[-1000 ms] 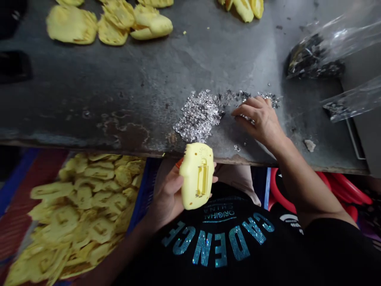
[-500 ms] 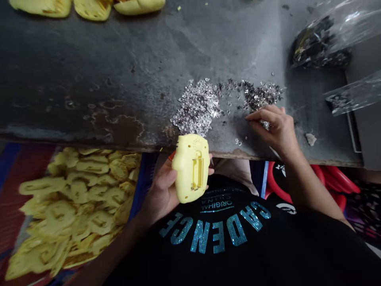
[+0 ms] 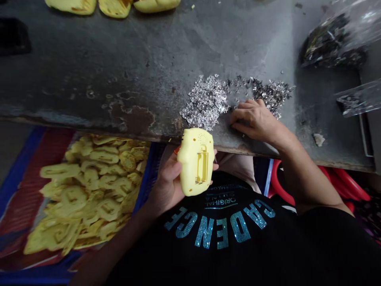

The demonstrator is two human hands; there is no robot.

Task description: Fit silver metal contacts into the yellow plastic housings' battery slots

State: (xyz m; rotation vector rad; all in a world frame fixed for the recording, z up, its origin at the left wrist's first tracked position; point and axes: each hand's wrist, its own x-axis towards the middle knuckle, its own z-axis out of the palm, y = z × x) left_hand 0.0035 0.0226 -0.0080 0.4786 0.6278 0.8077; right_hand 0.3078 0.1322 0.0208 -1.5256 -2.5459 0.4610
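My left hand [image 3: 169, 178] is closed around a yellow plastic casing [image 3: 190, 171], held upright just off the table's front edge. The casing's face toward me has an oblong battery compartment with metal contacts, small screw holes and a cluster of tiny holes. On the table, my right hand [image 3: 255, 119] has its fingers bent down and pressed together between two heaps of small metal pieces. One is a bright silver heap [image 3: 206, 101] to its left; the other is a darker heap [image 3: 272, 95] just beyond it. Whatever its fingertips pinch is hidden.
The grey metal table [image 3: 89, 59] has a worn front edge. Yellow shells [image 3: 116, 8] lie at its far side, clear bags of metal parts [image 3: 327, 43] at the right. Below left, a blue-edged crate [image 3: 149, 174] holds many yellow pieces [image 3: 74, 198]. A red rounded object [image 3: 279, 186] is below right.
My right hand drew back from the darker heap toward me, then shifted left toward the bright heap. My left hand keeps the yellow casing in nearly the same pose. The view shifted slightly.
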